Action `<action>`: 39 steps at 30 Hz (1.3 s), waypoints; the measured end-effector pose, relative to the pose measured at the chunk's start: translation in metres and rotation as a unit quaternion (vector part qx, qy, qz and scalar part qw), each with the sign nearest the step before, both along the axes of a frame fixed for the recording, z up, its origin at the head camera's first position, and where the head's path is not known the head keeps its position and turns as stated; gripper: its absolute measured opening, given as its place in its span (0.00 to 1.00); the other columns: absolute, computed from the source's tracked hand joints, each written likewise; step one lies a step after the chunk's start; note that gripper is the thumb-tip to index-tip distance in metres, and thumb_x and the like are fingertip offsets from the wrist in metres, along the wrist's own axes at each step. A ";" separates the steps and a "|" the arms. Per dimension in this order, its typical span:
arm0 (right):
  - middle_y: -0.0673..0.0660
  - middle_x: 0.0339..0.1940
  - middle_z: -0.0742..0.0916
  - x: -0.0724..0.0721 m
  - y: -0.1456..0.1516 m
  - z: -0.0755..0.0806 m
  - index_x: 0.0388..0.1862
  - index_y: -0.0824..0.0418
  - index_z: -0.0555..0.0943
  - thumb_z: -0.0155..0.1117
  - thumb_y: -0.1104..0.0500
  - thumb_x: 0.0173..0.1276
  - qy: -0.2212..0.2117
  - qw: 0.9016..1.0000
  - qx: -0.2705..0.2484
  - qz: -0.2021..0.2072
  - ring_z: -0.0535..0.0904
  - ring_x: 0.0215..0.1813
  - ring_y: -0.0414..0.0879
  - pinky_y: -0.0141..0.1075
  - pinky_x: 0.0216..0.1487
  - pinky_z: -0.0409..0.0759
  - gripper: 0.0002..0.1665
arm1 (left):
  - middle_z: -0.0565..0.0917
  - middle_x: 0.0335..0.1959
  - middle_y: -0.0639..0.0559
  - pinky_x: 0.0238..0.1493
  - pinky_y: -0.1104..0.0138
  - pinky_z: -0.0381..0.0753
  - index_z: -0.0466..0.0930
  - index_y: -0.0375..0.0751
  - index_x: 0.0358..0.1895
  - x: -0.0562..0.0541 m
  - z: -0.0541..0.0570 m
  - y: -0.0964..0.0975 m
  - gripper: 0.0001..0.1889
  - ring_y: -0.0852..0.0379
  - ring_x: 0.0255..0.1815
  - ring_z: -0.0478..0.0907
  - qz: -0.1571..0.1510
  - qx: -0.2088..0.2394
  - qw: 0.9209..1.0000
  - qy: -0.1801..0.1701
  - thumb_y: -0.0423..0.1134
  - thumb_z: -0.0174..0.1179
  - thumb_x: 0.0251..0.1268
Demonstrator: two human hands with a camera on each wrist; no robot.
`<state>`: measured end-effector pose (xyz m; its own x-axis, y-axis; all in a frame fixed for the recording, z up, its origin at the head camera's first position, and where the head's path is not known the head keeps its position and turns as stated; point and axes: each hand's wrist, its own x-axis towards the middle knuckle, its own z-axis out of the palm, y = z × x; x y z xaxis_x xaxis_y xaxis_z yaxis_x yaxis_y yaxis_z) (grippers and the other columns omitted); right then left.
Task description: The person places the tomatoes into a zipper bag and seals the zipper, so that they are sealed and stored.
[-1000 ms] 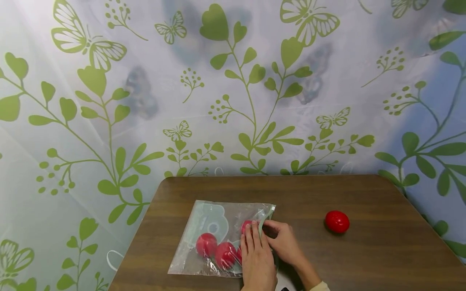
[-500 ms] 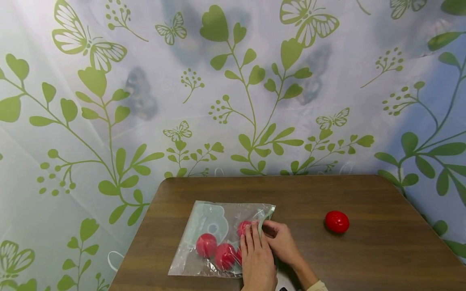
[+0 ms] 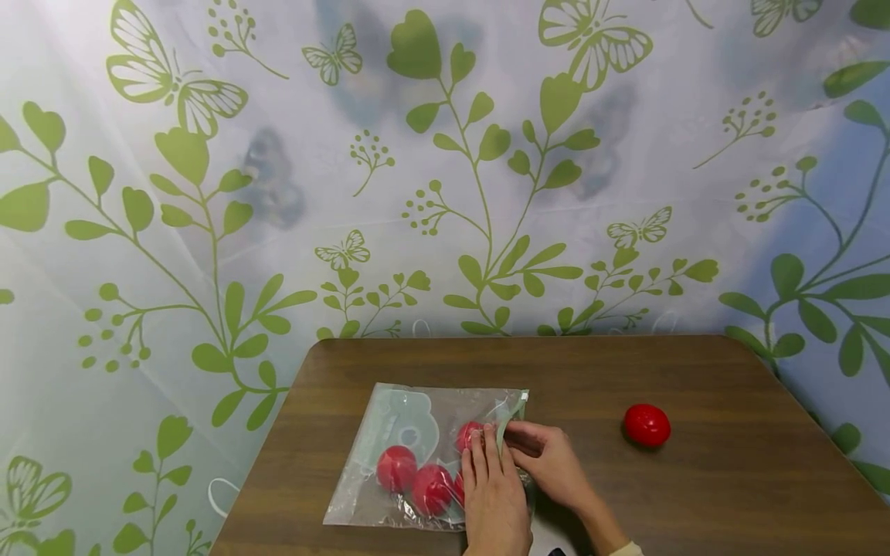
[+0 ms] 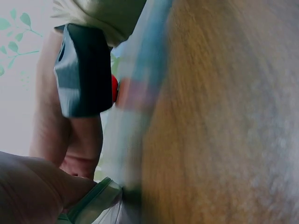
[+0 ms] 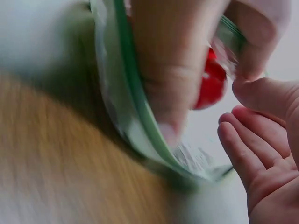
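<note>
A clear zip bag (image 3: 361,490) with a green zip strip lies flat in the head view. Several round red balls (image 3: 433,489) are inside it. My left hand (image 3: 495,494) rests on the bag beside its mouth, fingers straight over the film; in the right wrist view its thumb (image 5: 170,70) reaches in at the green-edged mouth. My right hand (image 3: 549,463) is at the same mouth. Its thumb and a bent finger pinch the film there in the right wrist view, close to a red ball (image 5: 212,84) inside.
A shiny oval red object (image 3: 647,425) stands alone on the right of the brown wooden table (image 3: 730,494). Behind the table hangs a white curtain (image 3: 445,232) with green leaves and butterflies. A black wrist device (image 4: 84,70) sits on the right forearm.
The hands stay at the bag's mouth, the right hand shifting very slightly. The red ball near the left fingertips shows more of itself than a second ago. The view drifts a little.
</note>
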<state>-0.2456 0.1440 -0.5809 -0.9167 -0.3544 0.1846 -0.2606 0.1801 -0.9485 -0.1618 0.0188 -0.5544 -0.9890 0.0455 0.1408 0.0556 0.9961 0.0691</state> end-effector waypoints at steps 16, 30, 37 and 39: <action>0.66 0.65 0.90 0.007 0.065 0.022 0.68 0.64 0.86 0.79 0.60 0.72 -0.007 0.999 0.043 -0.022 0.91 0.64 0.53 0.25 0.58 0.85 0.27 | 0.60 0.89 0.36 0.87 0.44 0.62 0.72 0.39 0.80 -0.002 0.001 0.000 0.64 0.35 0.89 0.57 0.000 -0.015 1.000 -0.024 0.55 0.91 0.32; 0.65 0.66 0.90 0.021 0.134 0.038 0.69 0.61 0.85 0.79 0.56 0.72 0.003 0.992 0.115 -0.051 0.92 0.60 0.42 0.25 0.56 0.86 0.29 | 0.61 0.89 0.38 0.87 0.44 0.62 0.72 0.39 0.80 -0.002 0.003 0.000 0.63 0.35 0.89 0.58 -0.001 0.001 1.000 -0.023 0.51 0.91 0.31; 0.61 0.66 0.91 0.029 0.163 0.044 0.71 0.62 0.84 0.79 0.55 0.72 -0.021 0.985 0.147 -0.088 0.90 0.58 0.32 0.24 0.52 0.86 0.31 | 0.61 0.89 0.38 0.87 0.43 0.61 0.71 0.39 0.81 -0.003 0.003 0.000 0.64 0.35 0.89 0.58 0.000 0.009 0.999 -0.031 0.51 0.91 0.31; 0.61 0.65 0.91 0.031 0.171 0.044 0.71 0.63 0.84 0.79 0.56 0.72 -0.019 0.983 0.155 -0.096 0.89 0.57 0.30 0.24 0.51 0.87 0.31 | 0.61 0.89 0.38 0.87 0.43 0.61 0.71 0.40 0.81 -0.003 0.003 -0.001 0.64 0.35 0.89 0.57 0.000 0.008 0.999 -0.033 0.51 0.91 0.31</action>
